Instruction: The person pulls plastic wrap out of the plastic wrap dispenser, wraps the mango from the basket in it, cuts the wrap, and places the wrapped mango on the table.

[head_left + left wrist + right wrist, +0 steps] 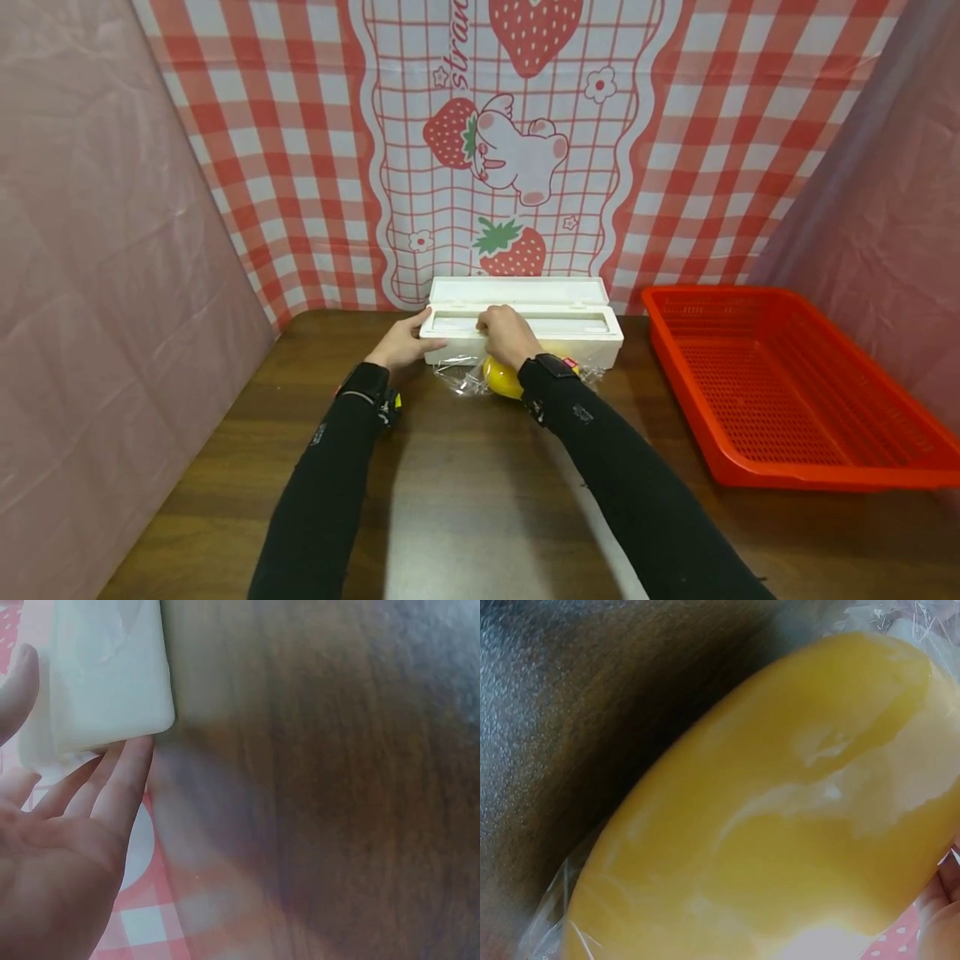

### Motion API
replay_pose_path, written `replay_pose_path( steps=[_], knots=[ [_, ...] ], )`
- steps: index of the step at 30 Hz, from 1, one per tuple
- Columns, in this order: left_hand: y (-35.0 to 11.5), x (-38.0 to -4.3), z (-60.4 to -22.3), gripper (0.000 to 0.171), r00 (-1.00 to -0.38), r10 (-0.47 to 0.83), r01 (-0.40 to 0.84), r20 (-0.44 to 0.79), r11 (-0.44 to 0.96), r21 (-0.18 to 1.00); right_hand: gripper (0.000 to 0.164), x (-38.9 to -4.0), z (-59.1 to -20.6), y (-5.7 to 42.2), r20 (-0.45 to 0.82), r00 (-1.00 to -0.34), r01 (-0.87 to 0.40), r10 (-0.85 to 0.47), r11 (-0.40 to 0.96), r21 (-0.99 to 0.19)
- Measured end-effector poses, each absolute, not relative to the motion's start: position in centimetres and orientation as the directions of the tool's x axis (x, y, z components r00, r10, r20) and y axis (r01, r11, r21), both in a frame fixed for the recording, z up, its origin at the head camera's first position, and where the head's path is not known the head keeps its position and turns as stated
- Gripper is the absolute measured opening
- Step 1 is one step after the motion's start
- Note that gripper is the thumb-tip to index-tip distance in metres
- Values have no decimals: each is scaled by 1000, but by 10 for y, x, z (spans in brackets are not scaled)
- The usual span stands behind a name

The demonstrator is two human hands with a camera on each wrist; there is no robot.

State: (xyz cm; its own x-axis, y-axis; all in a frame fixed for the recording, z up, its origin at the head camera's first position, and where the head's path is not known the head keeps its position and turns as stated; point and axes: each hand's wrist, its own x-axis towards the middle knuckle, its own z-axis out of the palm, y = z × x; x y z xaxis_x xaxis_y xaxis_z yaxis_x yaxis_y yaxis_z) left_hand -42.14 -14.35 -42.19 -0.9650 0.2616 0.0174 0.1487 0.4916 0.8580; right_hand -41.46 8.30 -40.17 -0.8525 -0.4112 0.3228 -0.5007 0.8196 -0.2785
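Observation:
A long white box with its lid raised, which looks like a cling film dispenser (600, 351), stands by the back curtain. My left hand (402, 342) touches its left end; in the left wrist view, straight fingers (124, 784) lie against that end. My right hand (510, 335) is curled at the front edge of the opening; what lies between its fingertips is hidden. Below my right wrist is a smooth, rounded yellow object (780, 795) with clear film (467, 379) over it and around its ends. A bit of red shows beyond that wrist.
A red plastic basket (750, 468) stands on the right of the brown wooden table (450, 517). Something with yellow and red bits (397, 402) is mostly hidden behind my left wrist. A checked strawberry curtain (300, 142) hangs directly behind the dispenser.

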Motion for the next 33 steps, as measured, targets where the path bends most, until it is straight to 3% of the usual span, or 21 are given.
replay_pose_path(
  steps=[33],
  knots=[
    [-144,-420,-426,83,-969,245,164,44,496,852,25,-406,-395,95,331,-854,-487,-400,838,-245]
  ],
)
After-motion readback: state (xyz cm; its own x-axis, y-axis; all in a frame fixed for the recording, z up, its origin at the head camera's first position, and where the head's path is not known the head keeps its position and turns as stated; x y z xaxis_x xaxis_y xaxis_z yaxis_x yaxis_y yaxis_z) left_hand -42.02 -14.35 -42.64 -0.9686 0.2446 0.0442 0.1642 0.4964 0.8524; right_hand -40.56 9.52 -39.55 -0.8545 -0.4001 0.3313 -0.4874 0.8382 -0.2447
